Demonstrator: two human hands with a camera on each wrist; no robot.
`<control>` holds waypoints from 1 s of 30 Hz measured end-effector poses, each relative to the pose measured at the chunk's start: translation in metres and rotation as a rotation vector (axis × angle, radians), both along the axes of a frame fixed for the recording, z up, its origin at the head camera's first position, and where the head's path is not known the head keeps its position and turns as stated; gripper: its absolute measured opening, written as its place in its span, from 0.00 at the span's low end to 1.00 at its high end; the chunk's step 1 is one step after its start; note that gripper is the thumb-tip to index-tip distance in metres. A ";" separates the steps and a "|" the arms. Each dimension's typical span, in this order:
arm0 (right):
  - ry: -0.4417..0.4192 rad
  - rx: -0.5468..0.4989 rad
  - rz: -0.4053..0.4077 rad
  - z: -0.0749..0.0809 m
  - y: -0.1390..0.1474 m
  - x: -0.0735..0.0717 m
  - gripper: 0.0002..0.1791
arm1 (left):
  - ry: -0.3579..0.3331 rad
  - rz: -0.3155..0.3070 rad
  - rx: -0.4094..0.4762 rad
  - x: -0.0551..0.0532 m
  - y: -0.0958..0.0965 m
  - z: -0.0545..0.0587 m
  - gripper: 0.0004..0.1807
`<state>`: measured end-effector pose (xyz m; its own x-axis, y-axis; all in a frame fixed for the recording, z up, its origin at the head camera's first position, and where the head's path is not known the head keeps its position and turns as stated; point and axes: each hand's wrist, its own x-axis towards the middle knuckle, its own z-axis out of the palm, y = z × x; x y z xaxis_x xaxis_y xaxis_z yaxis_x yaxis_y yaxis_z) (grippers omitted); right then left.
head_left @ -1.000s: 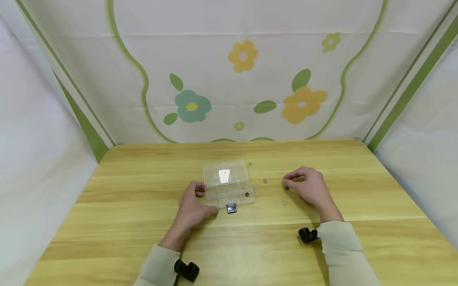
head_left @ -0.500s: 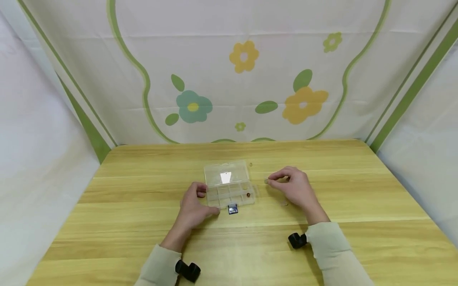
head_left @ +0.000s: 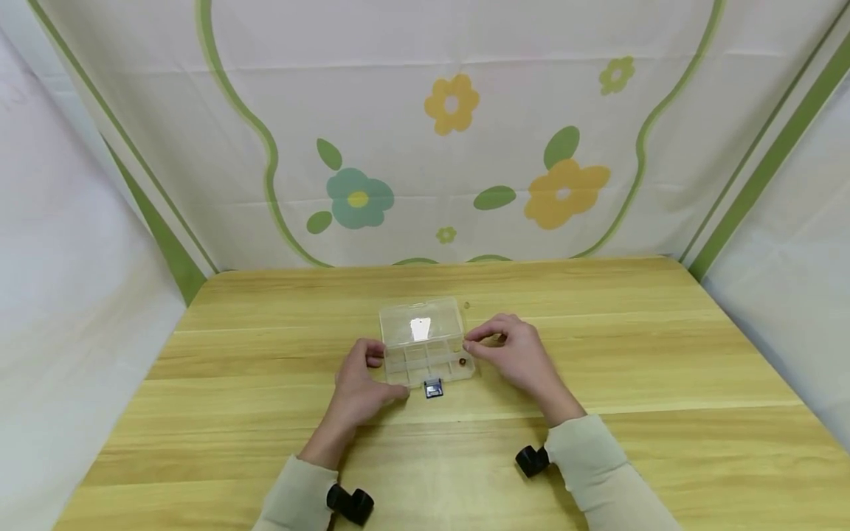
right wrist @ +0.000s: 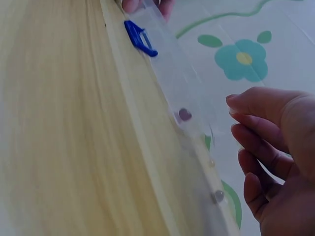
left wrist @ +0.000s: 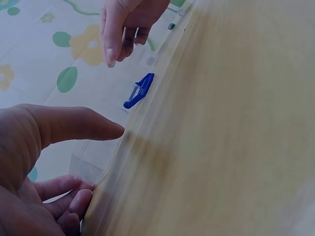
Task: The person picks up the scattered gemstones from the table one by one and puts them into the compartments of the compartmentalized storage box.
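Observation:
A clear plastic compartment box lies with its lid raised at the back and its blue latch hanging at the front. My left hand grips the left end, thumb at the front corner and fingers at the side. At the opposite end, my right hand holds thumb and index together beside the rear compartments. It seems to pinch a clear bead, which is too small to make out. Inside, a reddish-brown bead sits in the front right compartment.
The left wrist view shows a dark green bead on the table past my right hand. Clear beads lie to the box's right in the right wrist view. Another tiny clear bead is behind the box. A flowered cloth closes off the back.
My right hand has moved left from beside the dark bead, past the spot where a clear bead lay, to the box's right end. My left hand has kept its grip.

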<state>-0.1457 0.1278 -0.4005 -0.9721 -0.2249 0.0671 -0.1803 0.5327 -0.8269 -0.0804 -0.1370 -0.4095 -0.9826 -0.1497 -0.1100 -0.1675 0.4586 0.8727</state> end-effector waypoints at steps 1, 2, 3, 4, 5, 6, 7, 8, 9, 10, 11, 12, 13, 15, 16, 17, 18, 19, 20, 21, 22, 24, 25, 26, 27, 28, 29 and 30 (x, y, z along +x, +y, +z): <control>-0.001 -0.004 0.005 0.000 -0.002 0.001 0.04 | -0.001 -0.001 -0.001 0.000 0.000 0.000 0.41; -0.004 -0.008 0.010 0.001 -0.004 0.002 0.04 | -0.001 -0.001 -0.002 0.000 0.000 0.000 0.41; -0.004 -0.009 0.017 0.001 -0.005 0.003 0.04 | -0.002 -0.002 -0.002 0.000 0.000 0.000 0.41; -0.007 -0.012 0.023 0.001 -0.007 0.004 0.04 | -0.003 -0.002 -0.001 0.000 0.001 0.000 0.41; -0.009 -0.012 0.029 0.001 -0.009 0.004 0.04 | -0.004 -0.002 -0.001 -0.001 0.001 0.000 0.41; -0.006 -0.012 0.034 0.001 -0.011 0.005 0.04 | -0.005 -0.001 0.002 -0.001 0.001 0.000 0.41; -0.005 -0.014 0.038 0.001 -0.013 0.005 0.04 | -0.004 -0.001 0.003 -0.002 0.001 0.000 0.41; -0.003 -0.015 0.042 0.000 -0.014 0.005 0.04 | -0.003 -0.001 0.004 -0.002 0.001 0.000 0.41; 0.000 -0.016 0.046 0.000 -0.016 0.005 0.04 | -0.001 -0.001 0.005 -0.003 0.001 0.000 0.41; 0.001 -0.018 0.047 -0.001 -0.017 0.005 0.04 | 0.001 -0.001 0.003 -0.003 0.002 0.001 0.41; 0.003 -0.017 0.048 -0.001 -0.018 0.005 0.04 | 0.004 -0.001 0.004 -0.004 0.002 0.001 0.41; 0.007 -0.015 0.049 -0.002 -0.019 0.005 0.04 | 0.007 -0.002 0.003 -0.004 0.002 0.002 0.42; 0.012 -0.014 0.051 -0.002 -0.020 0.005 0.03 | 0.009 -0.003 0.002 -0.005 0.002 0.002 0.42; 0.019 -0.007 0.057 -0.002 -0.021 0.006 0.03 | 0.012 -0.004 0.000 -0.005 0.001 0.003 0.42; 0.024 0.001 0.060 -0.002 -0.021 0.006 0.03 | 0.011 -0.004 0.000 -0.005 0.001 0.003 0.42; 0.029 0.008 0.064 -0.002 -0.022 0.006 0.03 | 0.010 -0.004 0.000 -0.005 0.001 0.003 0.42; 0.033 0.014 0.068 -0.002 -0.022 0.007 0.04 | 0.009 -0.004 -0.002 -0.005 0.001 0.003 0.42; 0.038 0.020 0.073 -0.002 -0.023 0.007 0.04 | 0.007 -0.004 -0.004 -0.005 0.001 0.004 0.42; 0.043 0.027 0.077 -0.002 -0.023 0.007 0.04 | 0.005 -0.003 -0.005 -0.004 0.001 0.004 0.42; 0.047 0.031 0.079 -0.002 -0.024 0.007 0.05 | 0.004 -0.002 -0.006 -0.004 0.002 0.003 0.42; 0.054 0.035 0.081 -0.002 -0.024 0.007 0.04 | 0.004 -0.002 -0.006 -0.004 0.002 0.003 0.42; 0.063 0.042 0.083 -0.003 -0.025 0.007 0.04 | 0.005 -0.001 -0.006 -0.004 0.002 0.003 0.42; 0.067 0.047 0.084 -0.003 -0.025 0.007 0.05 | 0.005 0.000 -0.005 -0.004 0.002 0.003 0.42; 0.070 0.050 0.086 -0.004 -0.025 0.008 0.05 | 0.003 0.001 -0.004 -0.004 0.002 0.003 0.42; 0.072 0.053 0.089 -0.004 -0.025 0.008 0.05 | 0.002 0.002 -0.004 -0.003 0.002 0.003 0.41; 0.073 0.056 0.092 -0.005 -0.025 0.008 0.05 | 0.000 0.002 -0.004 -0.003 0.002 0.002 0.41; 0.074 0.058 0.095 -0.005 -0.026 0.009 0.05 | -0.002 0.003 -0.003 -0.003 0.002 0.002 0.41; 0.076 0.059 0.098 -0.005 -0.026 0.009 0.05 | -0.003 0.002 -0.002 -0.003 0.001 0.002 0.42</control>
<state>-0.1366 0.1017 -0.4057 -0.9379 -0.3242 0.1237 -0.2949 0.5570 -0.7764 -0.0832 -0.1355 -0.4077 -0.9819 -0.1521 -0.1129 -0.1714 0.4601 0.8712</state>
